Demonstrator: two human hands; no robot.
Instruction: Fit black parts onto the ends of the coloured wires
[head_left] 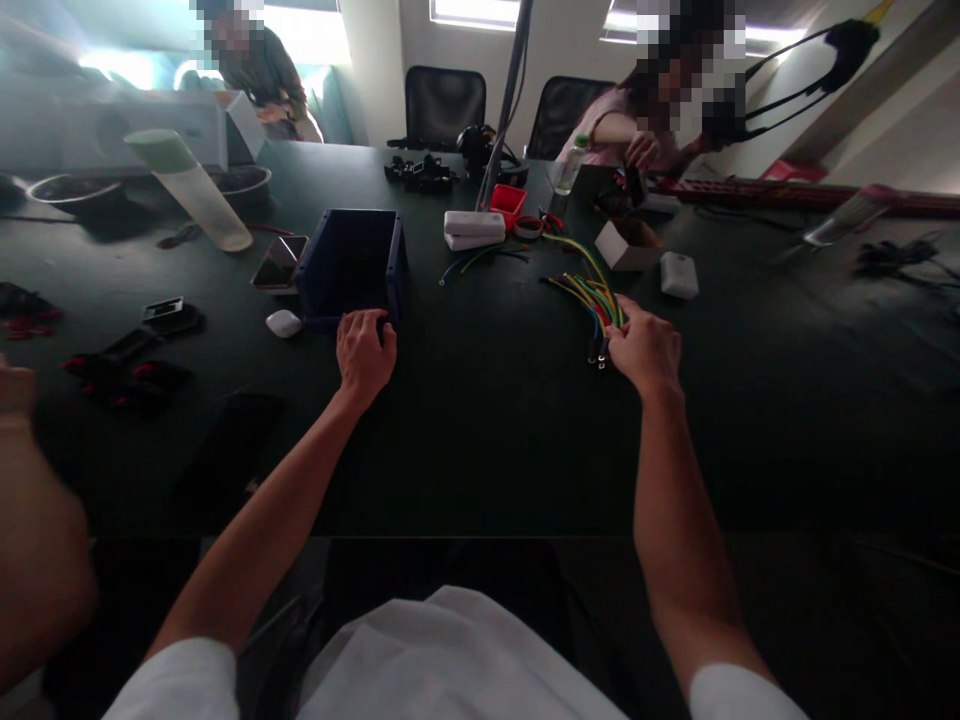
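My left hand rests on the dark table with its fingers curled against the near edge of a dark blue open bin. My right hand is pinched round the near ends of a bundle of coloured wires, yellow, green, red and blue, which fans away across the table. Small metal ends of the wires stick out just left of my right fingers.
Beside the bin lie a phone, a white earbud case, white boxes and a red tray. A tilted frosted tube stands left. Two people sit across the table; another person's arm is at the near left.
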